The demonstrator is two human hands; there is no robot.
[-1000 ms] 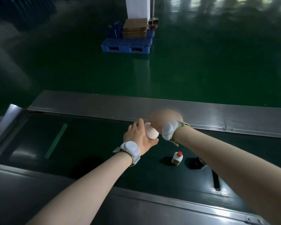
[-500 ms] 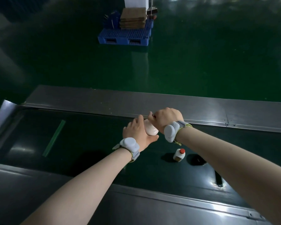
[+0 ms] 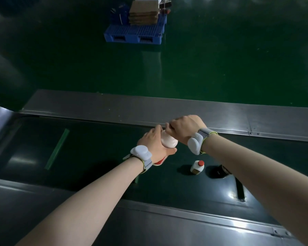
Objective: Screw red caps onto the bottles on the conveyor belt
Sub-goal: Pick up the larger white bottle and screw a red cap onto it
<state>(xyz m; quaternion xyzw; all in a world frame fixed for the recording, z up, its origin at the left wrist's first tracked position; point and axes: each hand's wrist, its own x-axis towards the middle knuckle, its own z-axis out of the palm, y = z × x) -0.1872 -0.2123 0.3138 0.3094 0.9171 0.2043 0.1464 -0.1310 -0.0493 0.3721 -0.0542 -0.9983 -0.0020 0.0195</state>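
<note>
My left hand [image 3: 154, 145] grips a white bottle [image 3: 168, 142] with a red-edged label, holding it tilted above the dark conveyor belt [image 3: 96, 157]. My right hand [image 3: 184, 127] is closed over the bottle's top, so the neck and any cap there are hidden. A second, small white bottle [image 3: 196, 167] with a red cap [image 3: 201, 163] stands on the belt just right of my left wrist. Both wrists wear grey bands.
Metal side rails run along the far edge [image 3: 149, 110] and near edge [image 3: 185, 217] of the belt. A dark object [image 3: 220, 172] lies on the belt, partly behind my right forearm. A blue pallet [image 3: 135, 33] stacked with cardboard stands on the green floor beyond.
My right hand has gone from blurred to still on the bottle's top, wrist turned slightly. The capped bottle on the belt has kept its place relative to my hands.
</note>
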